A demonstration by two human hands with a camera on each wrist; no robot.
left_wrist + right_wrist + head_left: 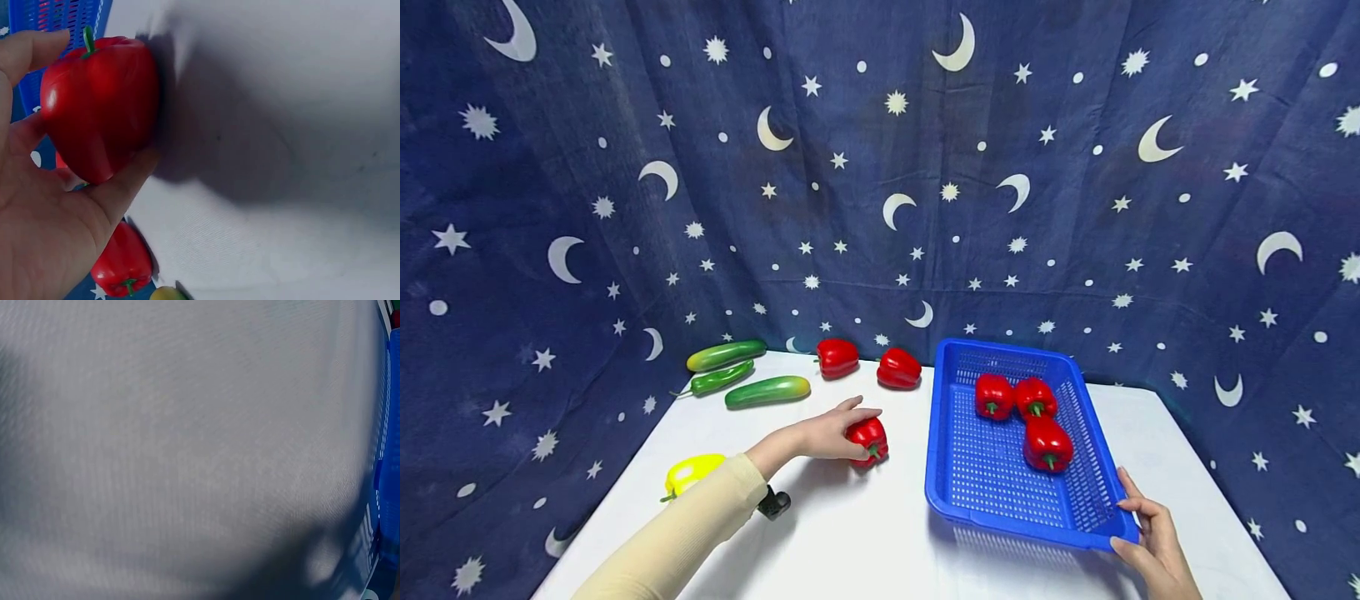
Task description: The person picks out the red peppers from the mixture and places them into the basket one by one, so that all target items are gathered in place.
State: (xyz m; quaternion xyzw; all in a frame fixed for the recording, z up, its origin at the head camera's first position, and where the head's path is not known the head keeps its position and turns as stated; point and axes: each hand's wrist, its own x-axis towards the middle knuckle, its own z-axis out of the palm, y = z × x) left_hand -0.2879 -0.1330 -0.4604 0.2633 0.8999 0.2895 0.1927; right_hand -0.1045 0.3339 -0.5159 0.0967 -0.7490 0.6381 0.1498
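Observation:
My left hand [835, 432] holds a red bell pepper [869, 442] just left of the basket, thumb on one side and fingers on the other. In the left wrist view that pepper [103, 106] shows its green stem beside the thumb; whether it touches the table is unclear. At the near right corner of a blue plastic basket [934, 433], my right hand [1153, 546] grips the rim, its thumb in front and fingers along the side. Three red bell peppers [1048, 443] lie inside the basket. The right wrist view shows only the basket's edge [390, 444], no hand.
Two more red bell peppers [898, 368] lie at the back of the white table [850, 550]. Two cucumbers [767, 392] and a green chili pepper [721, 379] are at the back left. A yellow bell pepper [691, 473] is partly behind the left forearm. A starry curtain [865, 208] encloses the table.

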